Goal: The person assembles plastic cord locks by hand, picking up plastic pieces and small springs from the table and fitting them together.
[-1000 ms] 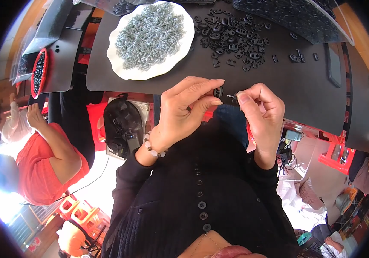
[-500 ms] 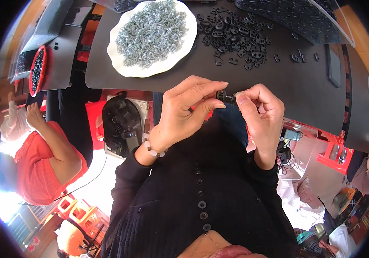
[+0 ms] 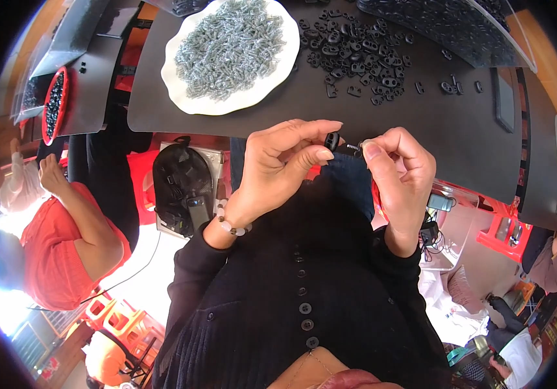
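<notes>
Above my lap, close to the near table edge, my left hand (image 3: 272, 172) pinches a small black two-hole cord lock piece (image 3: 333, 141) between thumb and fingertips. Facing it, my right hand (image 3: 407, 185) grips a small black part, mostly covered by the fingers. A tiny metal spring (image 3: 352, 147) sticks out from that part toward the left-hand piece. The two pieces are very close; whether they touch I cannot tell. Beyond my hands lies a loose pile of black cord lock parts (image 3: 369, 59). Left of it, many small springs (image 3: 230, 48) fill a white wavy-rimmed plate (image 3: 173, 87).
A clear bag of black parts (image 3: 434, 29) lies at the far right, with a dark phone (image 3: 503, 100) beside it. Left are a black bag (image 3: 181, 181), a co-worker in a red top (image 3: 71, 249) and a red dish (image 3: 64, 107) of black pieces. Red stools (image 3: 504, 230) stand right.
My right hand has drawn slightly right, with more of a gap between the two pieces. The left-hand piece has turned. Another person has come into view at the lower right.
</notes>
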`<state>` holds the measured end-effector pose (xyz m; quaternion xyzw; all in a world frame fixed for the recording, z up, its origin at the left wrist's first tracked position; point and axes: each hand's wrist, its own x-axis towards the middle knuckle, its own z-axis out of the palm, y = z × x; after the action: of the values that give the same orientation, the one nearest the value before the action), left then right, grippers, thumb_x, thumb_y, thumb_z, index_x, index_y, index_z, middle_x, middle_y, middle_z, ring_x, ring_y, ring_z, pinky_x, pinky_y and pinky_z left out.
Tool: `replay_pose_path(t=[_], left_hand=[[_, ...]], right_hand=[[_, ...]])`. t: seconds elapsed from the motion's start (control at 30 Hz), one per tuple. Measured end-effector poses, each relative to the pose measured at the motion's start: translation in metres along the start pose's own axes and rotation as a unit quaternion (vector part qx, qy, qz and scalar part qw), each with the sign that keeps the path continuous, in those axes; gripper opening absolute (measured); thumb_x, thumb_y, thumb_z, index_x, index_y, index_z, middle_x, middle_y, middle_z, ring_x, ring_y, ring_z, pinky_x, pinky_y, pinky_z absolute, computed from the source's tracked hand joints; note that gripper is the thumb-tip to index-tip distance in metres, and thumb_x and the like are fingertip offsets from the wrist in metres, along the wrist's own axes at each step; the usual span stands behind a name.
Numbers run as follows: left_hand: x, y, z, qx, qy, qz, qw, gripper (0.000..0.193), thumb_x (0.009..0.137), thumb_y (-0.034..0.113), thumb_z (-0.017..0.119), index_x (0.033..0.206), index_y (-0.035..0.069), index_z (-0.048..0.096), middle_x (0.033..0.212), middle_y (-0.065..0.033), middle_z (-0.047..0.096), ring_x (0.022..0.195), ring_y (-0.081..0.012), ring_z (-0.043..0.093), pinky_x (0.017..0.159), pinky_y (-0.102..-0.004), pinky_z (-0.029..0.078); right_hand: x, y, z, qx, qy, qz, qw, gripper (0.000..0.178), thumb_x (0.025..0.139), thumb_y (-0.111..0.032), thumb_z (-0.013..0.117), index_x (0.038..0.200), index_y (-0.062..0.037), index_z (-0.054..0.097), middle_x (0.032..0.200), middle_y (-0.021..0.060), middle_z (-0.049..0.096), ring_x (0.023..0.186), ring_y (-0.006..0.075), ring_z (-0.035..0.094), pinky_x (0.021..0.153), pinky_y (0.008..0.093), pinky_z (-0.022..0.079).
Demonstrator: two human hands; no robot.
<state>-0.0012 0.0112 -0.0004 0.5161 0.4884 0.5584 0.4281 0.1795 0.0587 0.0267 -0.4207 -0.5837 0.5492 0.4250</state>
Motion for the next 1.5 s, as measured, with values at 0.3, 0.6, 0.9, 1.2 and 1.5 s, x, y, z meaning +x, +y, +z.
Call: replay_pose_path(t=[0.3,0.6,0.9,1.2,1.5], left_hand=[[0.002,0.005,-0.003,0.075,-0.012,0.042,0.996,0.031,0.084,0.002,0.074,0.114,0.004,0.071,0.086,-0.0053,0.065,0.068,-0.0082,0.059,0.059,-0.0226,0.049],[0.003,0.006,-0.004,0.105,-0.013,0.074,0.992,0.031,0.081,0.001,0.076,0.112,0.003,0.071,0.086,-0.0064,0.066,0.068,-0.0107,0.06,0.058,-0.0249,0.049],[0.003,0.004,-0.004,0.136,-0.015,0.098,0.986,0.031,0.079,0.001,0.077,0.109,0.003,0.071,0.087,-0.008,0.067,0.068,-0.0144,0.06,0.06,-0.0266,0.049],[-0.002,0.011,-0.002,0.143,-0.005,0.116,0.983,0.032,0.076,0.005,0.079,0.107,0.005,0.073,0.09,-0.0077,0.067,0.074,-0.0188,0.061,0.063,-0.0296,0.049],[-0.007,0.018,0.004,0.125,0.019,0.127,0.984,0.032,0.076,0.006,0.079,0.108,0.007,0.073,0.092,-0.005,0.06,0.074,-0.015,0.057,0.061,-0.0274,0.046]], right_hand=[[-0.001,0.001,0.004,-0.026,-0.002,0.014,1.0,0.009,0.084,-0.005,0.067,0.079,0.0006,0.065,0.071,0.0018,0.065,0.065,0.0046,0.052,0.061,0.0219,0.042],[-0.001,-0.001,0.005,-0.047,0.001,0.026,0.999,0.009,0.084,-0.006,0.068,0.079,0.0008,0.065,0.071,0.0027,0.065,0.064,0.0052,0.054,0.061,0.0221,0.043],[-0.002,0.0,0.008,-0.049,-0.001,0.02,0.999,0.01,0.084,-0.006,0.068,0.078,0.0007,0.065,0.07,0.0029,0.065,0.063,0.0053,0.054,0.061,0.0219,0.043],[0.001,-0.001,0.003,0.049,-0.083,0.044,0.994,0.01,0.09,-0.007,0.068,0.084,0.0007,0.067,0.073,0.0018,0.066,0.065,0.0052,0.056,0.062,0.0202,0.043],[0.002,0.003,-0.003,0.222,-0.167,0.126,0.952,0.016,0.093,-0.015,0.069,0.095,0.0012,0.067,0.082,0.0025,0.066,0.068,0.0055,0.057,0.061,0.0195,0.045]])
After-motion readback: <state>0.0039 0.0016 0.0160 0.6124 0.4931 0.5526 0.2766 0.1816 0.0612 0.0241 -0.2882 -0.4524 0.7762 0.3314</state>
